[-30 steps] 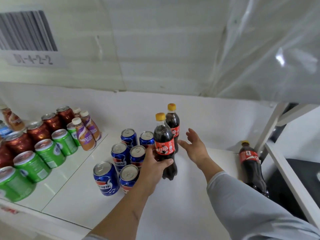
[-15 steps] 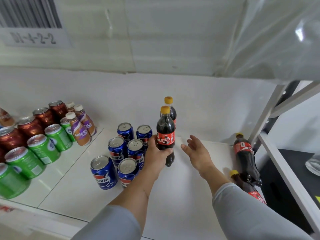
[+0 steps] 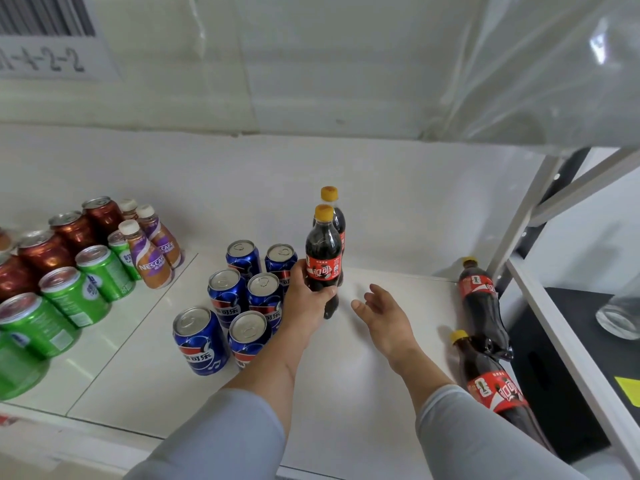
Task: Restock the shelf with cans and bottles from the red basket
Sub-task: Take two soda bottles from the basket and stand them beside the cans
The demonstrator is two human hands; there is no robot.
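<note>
Gripping the front cola bottle (image 3: 323,261) upright on the shelf (image 3: 363,375), left hand (image 3: 306,303) wrapped round it. Right hand (image 3: 382,315) hovers beside, fingers loose, holding nothing.

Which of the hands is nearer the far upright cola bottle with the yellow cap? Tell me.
Left. The left hand grips the front cola bottle standing directly before the far upright cola bottle; the right hand hovers open, lower right.

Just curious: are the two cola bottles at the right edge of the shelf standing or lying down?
Lying down. Both cola bottles rest on their sides on the shelf, yellow caps pointing toward the back wall.
</note>
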